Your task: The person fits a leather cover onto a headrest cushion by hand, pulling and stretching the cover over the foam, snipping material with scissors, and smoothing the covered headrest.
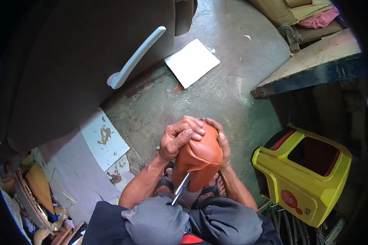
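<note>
An orange-brown headrest (pixel 205 150), covered in leather-like material with a seam across it, is held between both hands above my feet. A shiny metal rod (pixel 181 188) sticks out of its lower side toward my knee. My left hand (pixel 179 136) is closed over the headrest's upper left, with its fingers curled on the cover. My right hand (pixel 222 143) is wrapped around the upper right side, its fingertips at the top edge. The underside of the headrest is hidden.
A white sheet (pixel 192 63) lies on the concrete floor ahead. On the left stands a dark panel with a pale curved handle (pixel 137 57). A yellow plastic casing (pixel 302 175) sits at right, below a worn bench edge (pixel 310 77). Scraps (pixel 39 192) pile up at lower left.
</note>
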Available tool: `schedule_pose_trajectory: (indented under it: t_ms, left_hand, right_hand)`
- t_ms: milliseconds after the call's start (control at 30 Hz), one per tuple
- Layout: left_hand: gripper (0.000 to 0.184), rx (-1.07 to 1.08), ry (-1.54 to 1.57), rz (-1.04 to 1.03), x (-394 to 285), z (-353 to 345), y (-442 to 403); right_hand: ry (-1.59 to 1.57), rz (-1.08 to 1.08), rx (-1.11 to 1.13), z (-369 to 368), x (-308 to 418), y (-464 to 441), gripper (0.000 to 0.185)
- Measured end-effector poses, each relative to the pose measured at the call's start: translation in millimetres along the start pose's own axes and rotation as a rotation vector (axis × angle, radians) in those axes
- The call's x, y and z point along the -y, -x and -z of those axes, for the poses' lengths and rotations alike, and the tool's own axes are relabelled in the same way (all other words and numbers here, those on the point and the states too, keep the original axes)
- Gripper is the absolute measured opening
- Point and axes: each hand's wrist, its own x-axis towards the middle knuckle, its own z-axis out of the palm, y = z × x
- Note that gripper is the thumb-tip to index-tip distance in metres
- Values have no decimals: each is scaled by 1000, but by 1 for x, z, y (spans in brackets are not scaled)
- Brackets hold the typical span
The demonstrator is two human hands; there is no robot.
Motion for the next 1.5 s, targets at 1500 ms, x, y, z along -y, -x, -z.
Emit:
schedule_pose_trajectory:
  t_ms: [1500]
  left_hand:
    - [26,-170,-104,761,7,-30,34]
  right_hand:
    - [292,-348,-202,8,3,42,31]
